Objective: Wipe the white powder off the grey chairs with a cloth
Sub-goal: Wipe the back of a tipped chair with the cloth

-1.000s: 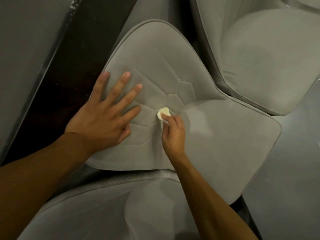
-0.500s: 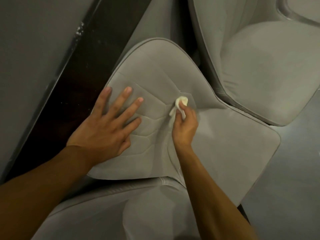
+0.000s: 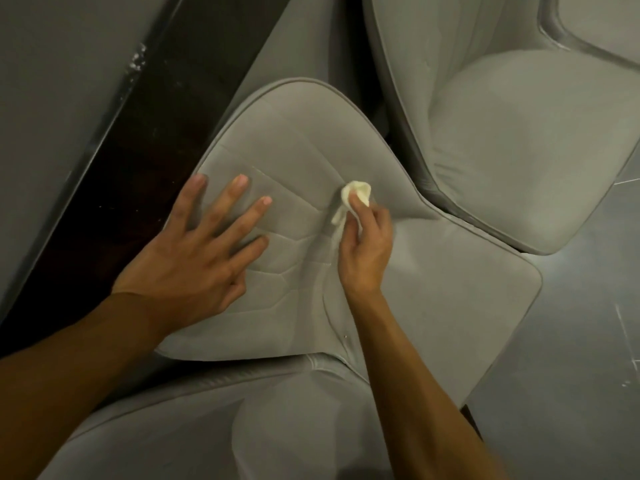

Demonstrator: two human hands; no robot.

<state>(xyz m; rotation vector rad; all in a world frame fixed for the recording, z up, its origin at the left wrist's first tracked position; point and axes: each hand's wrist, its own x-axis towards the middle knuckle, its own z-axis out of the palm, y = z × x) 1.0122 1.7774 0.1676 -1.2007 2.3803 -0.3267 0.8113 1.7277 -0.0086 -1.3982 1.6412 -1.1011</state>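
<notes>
Now the left hand (image 3: 194, 261) lies flat, fingers spread apart, on the quilted backrest of the middle grey chair (image 3: 450, 289), while the right hand (image 3: 363, 251) pinches a small crumpled white cloth (image 3: 356, 195) against that backrest beside its stitched seams.

L hand (image 3: 194, 268) and R hand (image 3: 363, 251): bare, nails trimmed short. L forearm (image 3: 69, 375) and R forearm (image 3: 415, 393): bare to frame edge.
</notes>
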